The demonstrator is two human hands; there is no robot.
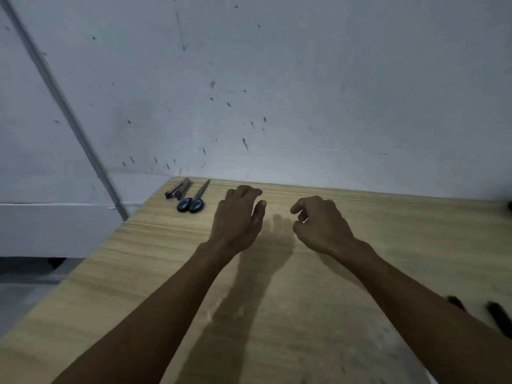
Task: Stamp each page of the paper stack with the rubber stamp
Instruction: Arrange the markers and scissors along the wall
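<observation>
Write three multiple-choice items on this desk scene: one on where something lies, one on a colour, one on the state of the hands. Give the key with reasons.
1. Where do the scissors lie on the table?
A. far left corner, near the wall
B. under the right hand
C. at the near edge

2. What colour are the scissors' handles?
A. red
B. blue and black
C. yellow

3. What do the hands hold?
A. a stamp
B. a sheet of paper
C. nothing

Key: 1 A, they lie by the wall, left of the left hand. 2 B, the loops show blue with black rims. 3 C, left hand and right hand hover with loosely curled fingers and no object between them.
</observation>
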